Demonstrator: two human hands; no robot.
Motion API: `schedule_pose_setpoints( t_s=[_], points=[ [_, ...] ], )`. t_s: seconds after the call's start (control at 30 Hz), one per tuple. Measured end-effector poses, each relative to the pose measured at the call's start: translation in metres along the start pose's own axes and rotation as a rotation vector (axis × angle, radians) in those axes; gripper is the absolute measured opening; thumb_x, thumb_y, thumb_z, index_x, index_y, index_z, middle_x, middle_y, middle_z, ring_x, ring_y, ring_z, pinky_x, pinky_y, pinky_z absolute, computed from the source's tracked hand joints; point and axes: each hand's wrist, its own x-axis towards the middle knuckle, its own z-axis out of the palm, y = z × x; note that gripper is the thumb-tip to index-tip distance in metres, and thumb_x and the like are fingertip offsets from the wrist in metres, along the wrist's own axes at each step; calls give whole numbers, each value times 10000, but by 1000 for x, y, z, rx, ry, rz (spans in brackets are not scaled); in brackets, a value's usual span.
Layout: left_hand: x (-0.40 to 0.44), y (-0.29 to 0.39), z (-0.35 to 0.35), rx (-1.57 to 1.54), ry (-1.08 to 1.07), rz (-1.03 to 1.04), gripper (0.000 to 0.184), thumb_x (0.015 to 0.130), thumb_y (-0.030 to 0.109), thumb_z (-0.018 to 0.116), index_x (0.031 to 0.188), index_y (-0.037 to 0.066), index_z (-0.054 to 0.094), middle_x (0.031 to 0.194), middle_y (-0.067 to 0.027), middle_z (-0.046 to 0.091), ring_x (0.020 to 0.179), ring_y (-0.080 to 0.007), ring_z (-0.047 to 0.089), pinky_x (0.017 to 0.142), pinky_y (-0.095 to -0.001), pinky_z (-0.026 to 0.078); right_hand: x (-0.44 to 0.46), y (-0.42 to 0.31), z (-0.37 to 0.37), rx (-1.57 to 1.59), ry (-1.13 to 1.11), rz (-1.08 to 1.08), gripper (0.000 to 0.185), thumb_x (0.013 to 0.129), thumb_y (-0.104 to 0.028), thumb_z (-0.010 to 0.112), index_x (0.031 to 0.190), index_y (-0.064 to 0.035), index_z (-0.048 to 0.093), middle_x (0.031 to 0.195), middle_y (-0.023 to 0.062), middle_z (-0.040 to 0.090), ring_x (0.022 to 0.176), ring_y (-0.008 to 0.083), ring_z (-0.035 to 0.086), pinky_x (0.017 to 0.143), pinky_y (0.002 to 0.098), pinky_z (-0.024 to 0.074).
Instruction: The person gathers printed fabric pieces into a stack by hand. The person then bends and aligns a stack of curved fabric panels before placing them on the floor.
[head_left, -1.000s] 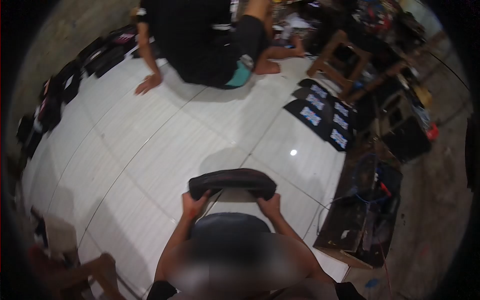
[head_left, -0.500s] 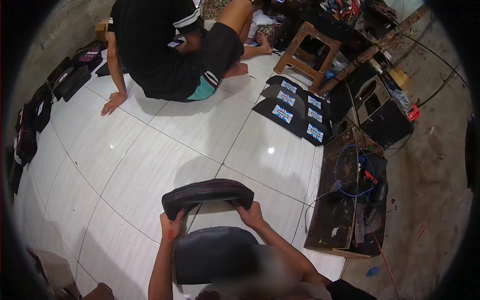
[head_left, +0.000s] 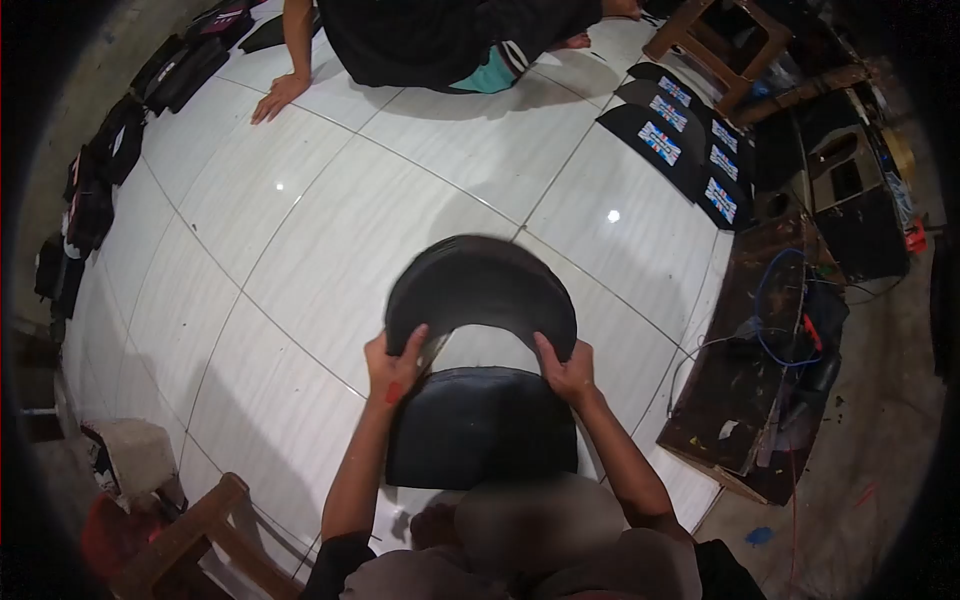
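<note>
A black, arch-shaped curved panel (head_left: 480,282) is held up in front of me, its broad face toward me. My left hand (head_left: 392,362) grips its lower left end, thumb on the near face. At the lower right end, my right hand (head_left: 566,368) grips it in the same way. Below the arch, close to my legs, a black panel with a rounded top edge (head_left: 484,428) lies on the white tiled floor (head_left: 300,260). The fingers behind the arch are hidden.
Another person (head_left: 420,45) sits on the floor ahead, one hand on the tiles. Black panels with flag-patterned labels (head_left: 660,143) lie at the upper right, near a brown stool (head_left: 720,45) and a dark wooden box (head_left: 720,400). Black bags (head_left: 120,140) line the left wall.
The arch has tilted from nearly edge-on to showing its broad face, still in both hands. My view has shifted downward and left, bringing my legs and a stool at lower left into sight.
</note>
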Motion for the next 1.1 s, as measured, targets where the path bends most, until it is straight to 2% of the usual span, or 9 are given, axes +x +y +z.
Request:
schedule_pose_setpoints(
  t_s=[0.07,0.17,0.27,0.37,0.53,0.63,0.7,0.97,1.1],
  points=[
    [-8,17,4,43,-21,197,211,865,122,740,999,-33,690,865,-129,736,776,-157,680,725,-283,522,-6,-12,-7,-8,-40,-26,317,926,-264,667,793,23,652,641,153,625,605,189,610,567,353,470],
    [-5,10,6,-17,-44,218,259,861,108,740,1068,-34,677,912,-132,735,818,-164,688,772,-278,523,-7,-18,-7,-17,-54,-115,365,920,-320,679,811,28,657,689,186,663,624,232,655,584,379,484],
    [4,-2,4,-104,-76,100,264,871,88,718,1101,-32,668,903,-123,724,801,-141,662,749,-259,504,2,-2,-11,-41,-89,114,340,934,-280,663,864,53,657,694,170,660,587,233,619,583,381,482],
    [1,-6,0,-13,-108,111,245,875,78,710,1097,-22,675,858,-86,716,754,-100,627,703,-242,485,-7,-13,-7,31,41,-17,323,929,-263,670,868,53,660,668,162,647,563,245,600,572,382,475],
    [0,17,3,-24,-56,241,269,855,81,729,1111,15,682,869,-94,730,730,-109,638,688,-259,500,-12,-27,-14,-25,-47,-204,244,924,-158,646,1091,21,638,888,230,678,798,307,682,728,379,519],
    [11,-6,-3,120,-160,116,301,845,87,743,1135,39,680,913,-119,737,756,-111,648,710,-269,505,-6,-39,-13,-44,-127,67,260,916,-145,644,1119,18,628,896,226,684,806,325,688,725,382,519],
    [10,-4,-3,83,-153,228,299,852,112,743,1139,52,682,936,-122,740,777,-110,648,731,-273,503,-8,-40,-14,-52,-100,-41,264,936,-154,621,1127,29,620,898,219,686,792,334,684,726,376,516],
    [9,3,-2,300,-176,40,314,874,300,731,923,-8,700,731,-199,683,642,-254,664,631,-352,501,-2,-54,-25,-205,-216,3,340,946,-268,631,979,69,647,806,244,670,725,345,685,674,406,512],
    [-4,51,-31,351,-245,252,327,852,284,754,826,-34,679,601,-161,628,538,-165,610,551,-315,466,-22,-99,-57,-220,-256,73,368,944,-297,635,921,70,648,735,263,654,689,340,687,649,401,504]
  ],
)
